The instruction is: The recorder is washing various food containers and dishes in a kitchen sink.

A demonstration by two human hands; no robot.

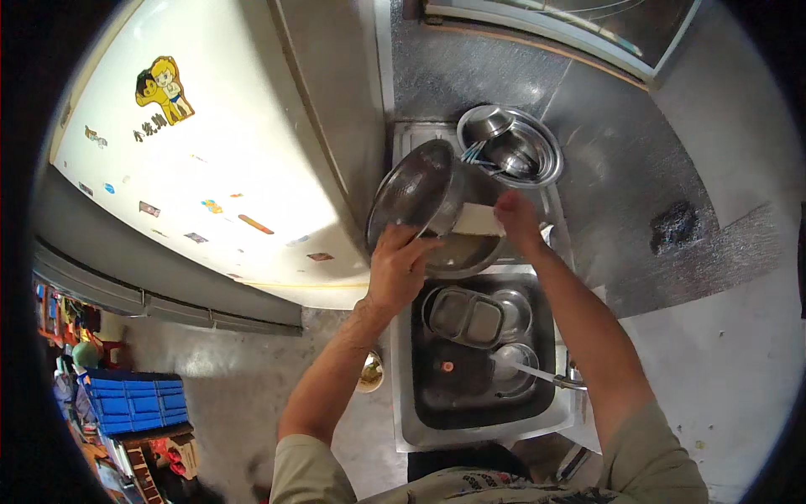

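Note:
My left hand [400,258] grips the near rim of a large metal bowl [412,183], which is tilted up beside the refrigerator. Under and to the right of it lies another wide metal basin [463,255] on the drainboard. My right hand [517,217] holds a flat whitish rectangular piece [477,220] over that basin; its material cannot be told. Nearer my body, a divided metal tray [466,317] and metal bowls [516,312] sit in the sink [403,403]. Water runs from the faucet [568,382] into a round bowl [517,368] there.
Behind the basin, a metal bowl [551,170] holds smaller bowls and blue-handled utensils [475,152]. A white refrigerator [252,164] with stickers stands at left. A small container [370,372] is left of the sink. A blue crate [138,400] stands at lower left, and a window frame [535,41] is at top right.

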